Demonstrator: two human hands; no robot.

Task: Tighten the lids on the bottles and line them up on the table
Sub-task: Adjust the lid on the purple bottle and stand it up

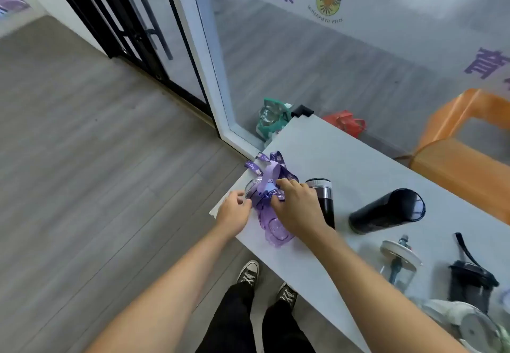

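A clear purple bottle (276,228) with a purple lid and a printed purple strap (278,162) stands at the left corner of the white table (345,159). My right hand (296,206) grips its lid and strap from the right. My left hand (234,211) touches the bottle's left side at the lid. Right beside it stands a dark flask with a steel collar (324,200). A tall black bottle (386,211) stands further right. A clear bottle with a white lid (400,258) and a black-lidded jug (469,281) stand near the front edge.
A white and grey bottle (466,322) sits at the lower right. An orange plastic stool (463,142) stands behind the table. Green (271,118) and red (346,123) bags lie on the floor by the glass wall. My feet (265,281) are close to the table's front edge.
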